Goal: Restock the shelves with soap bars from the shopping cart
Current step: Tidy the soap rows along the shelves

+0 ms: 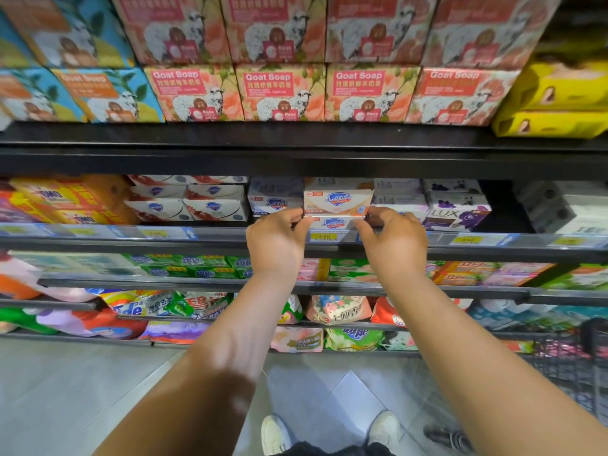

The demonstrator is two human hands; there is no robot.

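Note:
A white and peach soap bar box (pixel 333 222) with a blue shield logo lies at the front edge of the middle shelf (pixel 197 240). My left hand (pixel 276 241) pinches its left end and my right hand (pixel 393 243) pinches its right end. A second box of the same soap (pixel 338 200) sits on top of it, just behind my fingers. The shopping cart (pixel 572 370) shows as dark wire mesh at the lower right; its contents are hidden.
White-blue soap boxes (pixel 274 200) stand to the left and purple Lux boxes (pixel 455 213) to the right. Goat Soap cartons (pixel 283 92) fill the shelf above. Detergent bags (pixel 339 309) crowd the lower shelves. My shoes (pixel 274 434) stand on grey floor tiles.

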